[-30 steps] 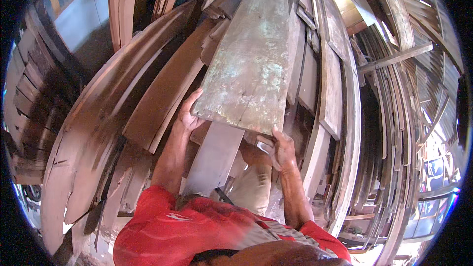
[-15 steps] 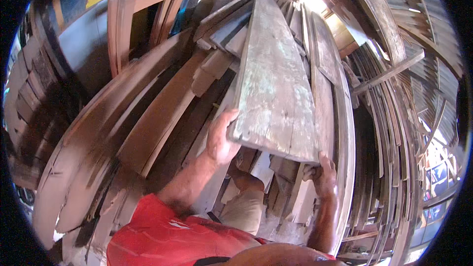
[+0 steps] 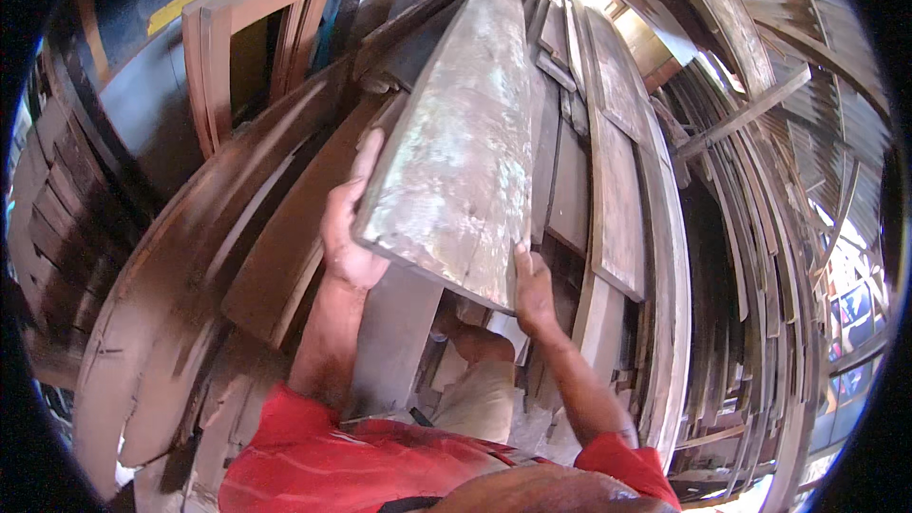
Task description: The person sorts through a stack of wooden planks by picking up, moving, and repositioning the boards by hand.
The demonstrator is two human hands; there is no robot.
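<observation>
A long, wide wooden plank [image 3: 465, 147] with worn, pale greenish-white patches is held up in front of me, its near end raised and its far end reaching back over the stack. My left hand [image 3: 350, 228] grips its left edge close to the near corner, palm beneath and fingers along the side. On the opposite edge, my right hand [image 3: 532, 290] is closed round the near right corner, thumb up against the side. The undersides of the fingers are hidden by the wood. More boards [image 3: 617, 218] lie lengthwise to the right of the plank.
Long brown boards [image 3: 275, 275] lean and lie at my left. Pinkish wooden frames [image 3: 217, 66] stand behind them. Tall stacked strips [image 3: 741, 256] line the right side, with a slanting beam [image 3: 746, 123] jutting across. Corrugated sheeting [image 3: 841, 66] rises at far right.
Both hands have shifted the plank to the left, swinging its near end over. Boards to its right, formerly covered, now show.
</observation>
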